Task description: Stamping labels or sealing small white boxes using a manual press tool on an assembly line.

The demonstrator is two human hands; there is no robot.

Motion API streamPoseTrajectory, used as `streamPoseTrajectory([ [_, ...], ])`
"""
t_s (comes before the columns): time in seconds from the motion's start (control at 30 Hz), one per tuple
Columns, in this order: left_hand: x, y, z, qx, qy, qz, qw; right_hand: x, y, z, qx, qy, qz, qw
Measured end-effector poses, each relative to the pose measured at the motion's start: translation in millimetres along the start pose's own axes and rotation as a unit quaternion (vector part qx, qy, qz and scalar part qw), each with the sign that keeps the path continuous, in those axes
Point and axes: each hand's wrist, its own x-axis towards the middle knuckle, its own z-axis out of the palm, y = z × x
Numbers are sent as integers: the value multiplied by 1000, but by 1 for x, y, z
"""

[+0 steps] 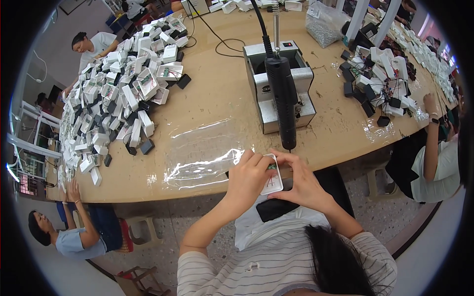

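Observation:
My left hand and my right hand both grip a small white open plastic casing at the table's front edge, above my lap. Inside it a bit of green circuit board and thin red wires show; my left fingers reach in and cover much of the rest. The right thumb and fingers hold its right side. Just beyond, a black electric screwdriver hangs upright, its tip near my right fingers. Behind the screwdriver stands a grey metal screw feeder.
A large heap of white casings with black blocks covers the left of the table. A smaller heap lies at the right, near a clear bag of small metal parts. Clear film covers the tabletop. People sit at both sides.

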Motion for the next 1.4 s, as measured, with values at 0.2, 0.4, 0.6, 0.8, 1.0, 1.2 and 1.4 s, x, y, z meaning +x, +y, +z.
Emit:
streamPoseTrajectory([
  [0.2, -3, -2, 5, 18, 10, -39, 999, 11, 1, -27, -98, 72, -162, 979],
  [0.4, -5, -2, 10, -7, 32, -23, 999, 78, -11, -37, -96, 328, -154, 927],
  [0.6, -7, -3, 10, -10, 34, -18, 999, 105, -7, -31, -221, 311, -137, 914],
  [0.8, -6, -2, 9, -15, 12, -8, 1000, 94, 15, -37, 289, 233, -205, 906],
  [1.0, -6, -3, 10, 19, 27, -30, 999, 107, -44, -92, 342, 316, -238, 853],
  [1.2, -4, -1, 12, 21, 45, -48, 998, 135, -47, -104, 410, 312, -239, 823],
  [1.4, -1, -8, 6, -50, 26, -75, 996, 151, -38, -81, 344, 271, -219, 872],
])
